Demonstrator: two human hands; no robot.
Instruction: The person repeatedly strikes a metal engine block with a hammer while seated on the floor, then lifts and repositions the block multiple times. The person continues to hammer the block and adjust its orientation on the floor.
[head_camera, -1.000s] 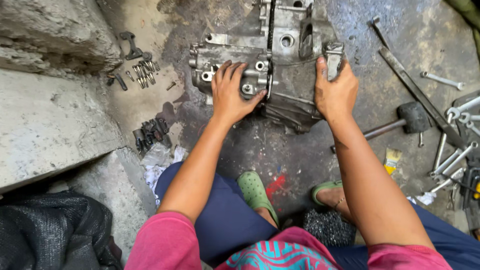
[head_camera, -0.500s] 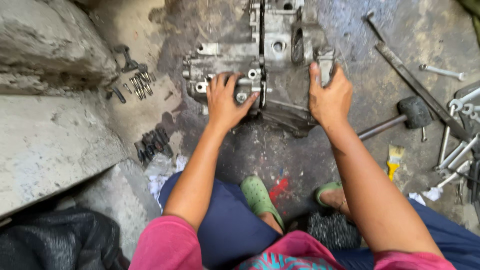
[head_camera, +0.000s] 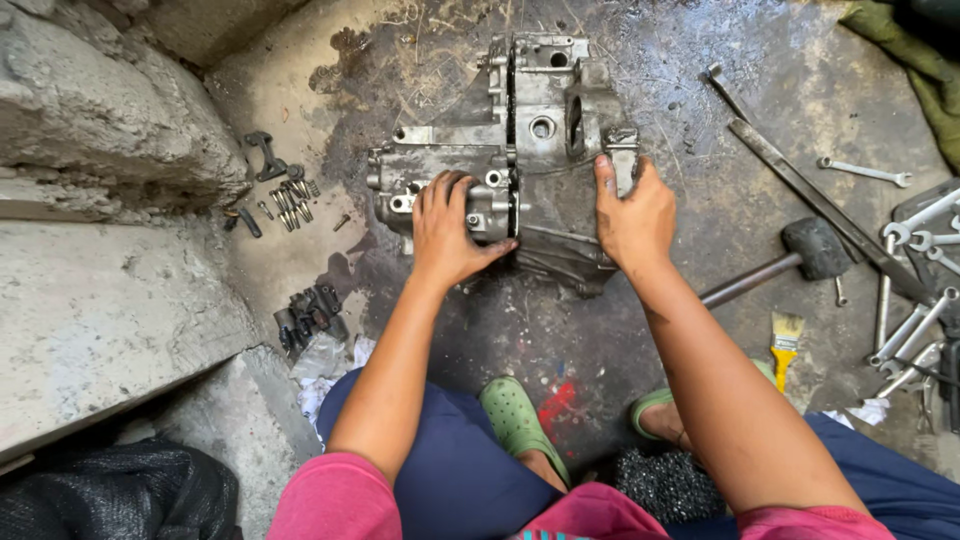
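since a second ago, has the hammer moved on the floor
No. The hammer lies just left of the long flat bar, as before; only the camera shifted.

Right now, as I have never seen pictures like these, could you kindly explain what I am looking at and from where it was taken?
The view comes from a camera worn on the person's head, looking down at their own arms and knees. They squat on an oily concrete floor. Both hands rest on a grey metal gearbox-like casing: the left hand lies spread over its near left part, the right hand grips its right edge. To the left lie loose bolts and small dark parts. To the right lie a hammer, a long flat bar, spanners and a yellow-handled brush.
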